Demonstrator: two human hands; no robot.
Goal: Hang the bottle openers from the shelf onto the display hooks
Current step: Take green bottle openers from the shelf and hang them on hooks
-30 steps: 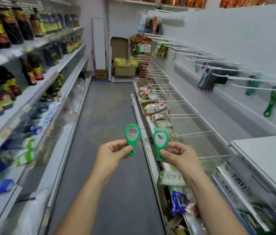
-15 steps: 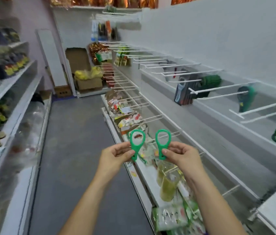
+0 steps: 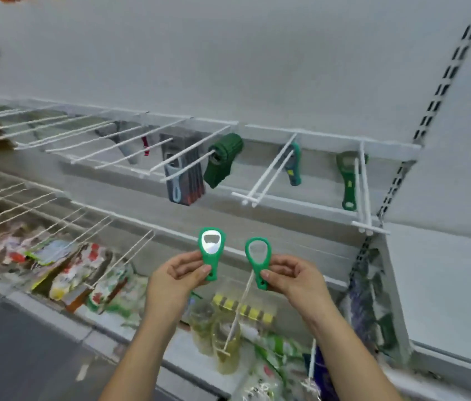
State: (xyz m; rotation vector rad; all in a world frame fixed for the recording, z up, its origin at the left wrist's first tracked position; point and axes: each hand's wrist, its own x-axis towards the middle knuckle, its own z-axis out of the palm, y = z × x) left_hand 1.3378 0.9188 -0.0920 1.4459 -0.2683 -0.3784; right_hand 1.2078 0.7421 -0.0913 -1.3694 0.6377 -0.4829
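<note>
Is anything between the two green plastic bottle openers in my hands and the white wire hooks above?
Nothing visible. The left green plastic bottle opener and right green plastic bottle opener sit below the white wire hooks, whose front tips are bare.

Two hands (image 3: 175, 274) (image 3: 296, 274), two bright green bottle openers (image 3: 212, 263) (image 3: 257, 266), two dark green openers (image 3: 292, 166) (image 3: 349, 182) hanging singly.

This is a shop aisle. A white shelving wall (image 3: 228, 53) with a slotted upright (image 3: 449, 73) carries rows of long wire display hooks (image 3: 269, 169). Green bottle openers (image 3: 347, 183) and carded tools (image 3: 185, 180) hang from the upper row. Colourful packets (image 3: 63, 264) crowd the lower hooks and shelf, beside a grey floor (image 3: 11, 357).
</note>
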